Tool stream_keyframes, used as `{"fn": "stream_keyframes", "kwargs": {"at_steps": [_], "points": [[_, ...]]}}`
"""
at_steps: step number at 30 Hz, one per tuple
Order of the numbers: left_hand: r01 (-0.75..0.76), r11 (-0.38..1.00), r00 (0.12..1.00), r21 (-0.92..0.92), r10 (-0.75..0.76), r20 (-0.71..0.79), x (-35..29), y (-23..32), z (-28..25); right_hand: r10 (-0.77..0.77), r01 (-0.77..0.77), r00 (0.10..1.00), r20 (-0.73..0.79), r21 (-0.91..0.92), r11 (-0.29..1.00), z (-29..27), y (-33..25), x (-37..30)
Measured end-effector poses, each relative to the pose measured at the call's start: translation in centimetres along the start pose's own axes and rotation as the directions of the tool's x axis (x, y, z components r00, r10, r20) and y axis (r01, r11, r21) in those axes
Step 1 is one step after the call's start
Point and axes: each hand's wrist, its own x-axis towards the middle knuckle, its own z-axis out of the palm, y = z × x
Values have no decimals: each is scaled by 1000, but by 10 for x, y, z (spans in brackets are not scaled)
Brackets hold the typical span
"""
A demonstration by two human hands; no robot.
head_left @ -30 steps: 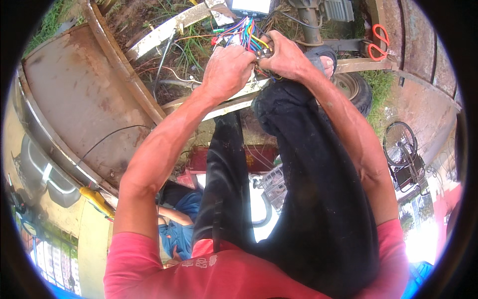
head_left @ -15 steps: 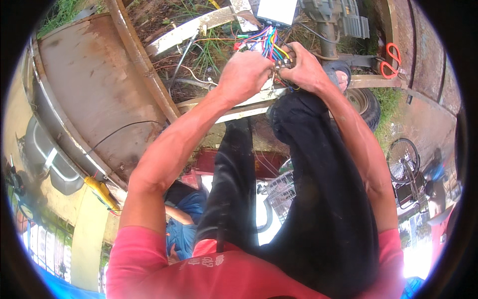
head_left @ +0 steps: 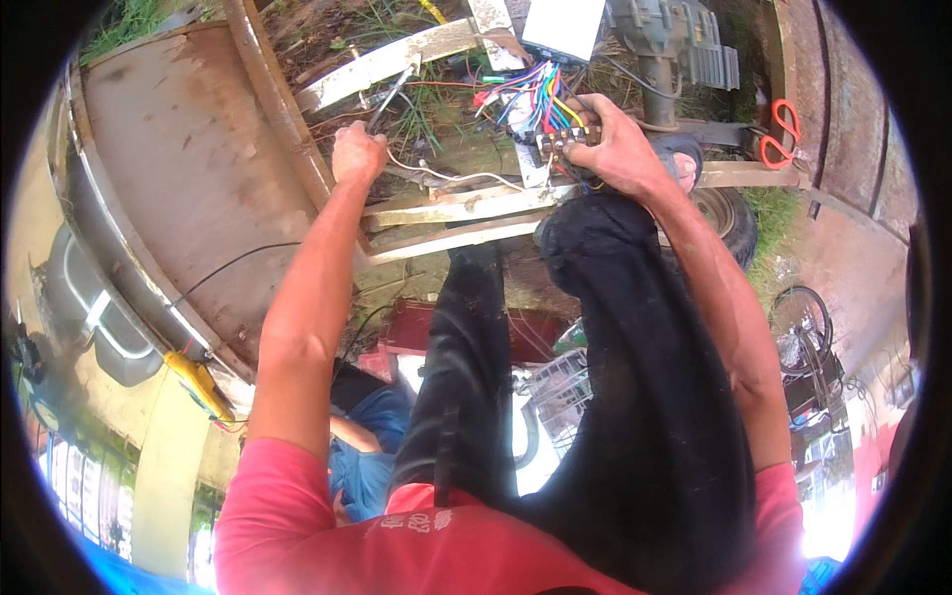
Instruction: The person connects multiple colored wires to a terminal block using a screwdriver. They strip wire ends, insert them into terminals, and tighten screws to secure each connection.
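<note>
At the far side of the frame, my right hand [head_left: 617, 141] grips a dark terminal block [head_left: 563, 139] with metal contacts, thumb and fingers on its right end. A bundle of coloured wires [head_left: 545, 91] runs from a silver box [head_left: 563, 30] down to the block. Farther left, my left hand [head_left: 357, 155] is closed at the near end of a thin, rod-like tool [head_left: 395, 96], perhaps a screwdriver. Its tip points up and to the right, by the pale metal bar; my fist hides the handle end. A white wire [head_left: 446, 177] trails between the two hands.
Rusty frame bars [head_left: 466, 208] cross just before my knees. Red-handled scissors [head_left: 779, 134] hang at the right, near a grey motor [head_left: 684, 45]. A yellow meter [head_left: 198, 385] lies at the left. Below it all, a person in a blue shirt [head_left: 369, 446] is partly visible.
My left hand has left the terminal block and moved left, taking hold of the rod-like tool that lay there. My right hand stays on the block, which now shows more plainly.
</note>
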Motion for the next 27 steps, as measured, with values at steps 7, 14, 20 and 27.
{"fn": "stream_keyframes", "kwargs": {"at_steps": [7,14,20,27], "points": [[-157,983,983,-91,147,-110,-11,0,-14,-30,30,999,-12,-22,999,0,7,-1],[-198,894,980,-402,186,-69,-57,17,-45,-70,69,997,-15,-38,997,1,9,1],[-407,816,901,-411,434,-31,-83,9,-48,-73,65,996,-44,-153,986,9,5,2],[-408,762,892,-503,451,-40,-111,-10,-57,-46,38,998,-46,-158,987,5,-4,-6]]}}
